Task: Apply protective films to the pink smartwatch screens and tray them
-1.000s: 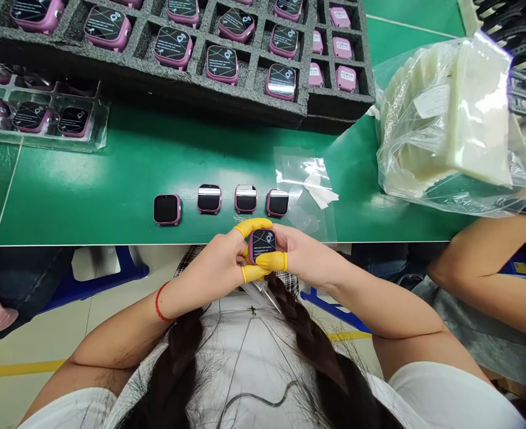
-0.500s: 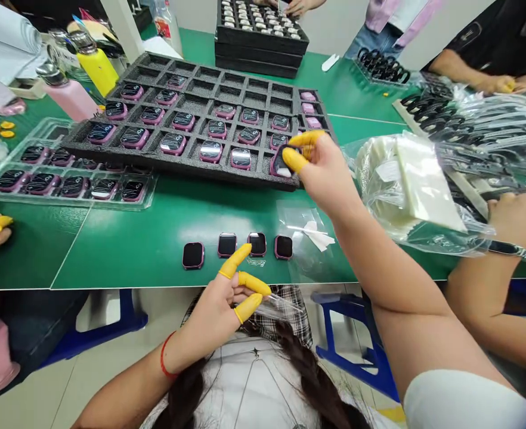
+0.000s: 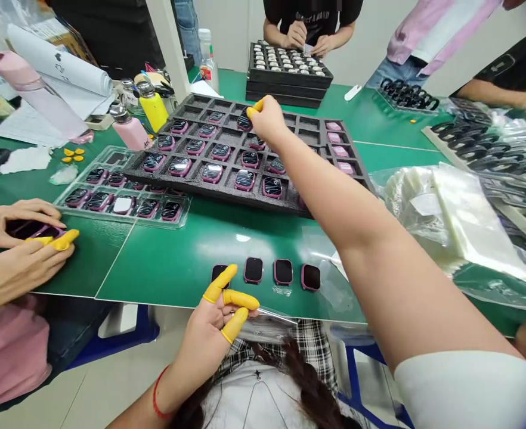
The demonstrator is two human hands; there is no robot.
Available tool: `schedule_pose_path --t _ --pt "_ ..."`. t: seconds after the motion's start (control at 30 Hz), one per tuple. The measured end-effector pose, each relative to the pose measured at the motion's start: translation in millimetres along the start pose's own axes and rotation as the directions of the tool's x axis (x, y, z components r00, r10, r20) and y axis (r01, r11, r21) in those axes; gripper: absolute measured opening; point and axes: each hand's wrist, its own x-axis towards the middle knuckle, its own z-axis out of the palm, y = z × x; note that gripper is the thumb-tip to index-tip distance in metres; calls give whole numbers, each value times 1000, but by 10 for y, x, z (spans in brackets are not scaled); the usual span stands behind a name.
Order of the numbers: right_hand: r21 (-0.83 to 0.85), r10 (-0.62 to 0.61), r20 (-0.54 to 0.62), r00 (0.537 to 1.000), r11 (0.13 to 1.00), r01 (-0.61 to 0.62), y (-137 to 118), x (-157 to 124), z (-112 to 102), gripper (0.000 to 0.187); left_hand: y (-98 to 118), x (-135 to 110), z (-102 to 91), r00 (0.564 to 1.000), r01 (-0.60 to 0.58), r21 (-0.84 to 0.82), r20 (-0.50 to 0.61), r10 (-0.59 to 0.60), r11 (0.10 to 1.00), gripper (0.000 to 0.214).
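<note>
My right hand (image 3: 266,122), with yellow finger cots, pinches a smartwatch (image 3: 244,121) with a dark screen at a back-row compartment of the black foam tray (image 3: 227,195). Other pink-framed watches with lined screens sit in many of the tray's compartments. Above the table's front edge, my left hand (image 3: 216,325) has its cotted thumb and two fingers spread. Its lower fingers, partly hidden, hold clear plastic film (image 3: 269,326). In a row beyond that hand lie several dark-screened watches, one of them a watch (image 3: 253,270) near the middle; the leftmost is partly covered by my fingertip.
A clear plastic tray (image 3: 182,219) of watches sits partly under the foam tray's left side. Bottles, among them a yellow bottle (image 3: 153,110), stand behind. On the right are a bag of film sheets (image 3: 473,214) and black straps (image 3: 482,140). A co-worker's hands (image 3: 30,244) work at left.
My right hand has moved from the foam tray's front right corner to its back row, holding a watch. My left hand stays low with the film. The view has shifted; the left co-worker's hands show more.
</note>
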Motion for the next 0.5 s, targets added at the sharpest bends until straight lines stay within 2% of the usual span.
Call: schedule_pose_path --t 0.07,0.13,0.17,0.23,0.27,0.33,0.37,0.43,0.47,0.5 --pt "-40 -20 81 997 999 23 -92 84 228 11 20 33 -29 999 -6 -9 -34 5 1000 62" --pt "-82 -76 155 985 993 89 -174 58 290 8 63 74 -48 997 -27 -28 -76 24 999 61" --pt "-100 -114 166 979 986 132 -217 -5 249 5 89 97 -56 994 -44 -35 -101 41 998 60" --pt "-131 -210 153 966 964 230 -305 -253 34 14 140 148 -77 985 -91 -35 -147 85 995 61" --pt "-135 -246 148 958 954 266 -343 -443 -124 20 161 173 -88 980 -118 -30 -164 111 993 62" --pt "-90 -397 168 902 905 415 -376 -965 -489 33 188 217 -104 971 -162 -22 -184 155 987 61" --pt "-48 -468 182 865 874 483 -356 -1290 -669 27 195 231 -104 968 -174 -23 -186 167 984 60" --pt "86 -622 255 741 778 623 -221 -2009 -956 14 204 237 -81 966 -196 -34 -181 187 980 58" --pt "143 -654 313 689 749 646 -108 -2366 -1045 10 205 230 -56 966 -201 -42 -173 191 979 57" --pt "156 -658 324 680 746 647 23 -2697 -1094 19 202 216 -24 968 -204 -51 -163 193 978 55"
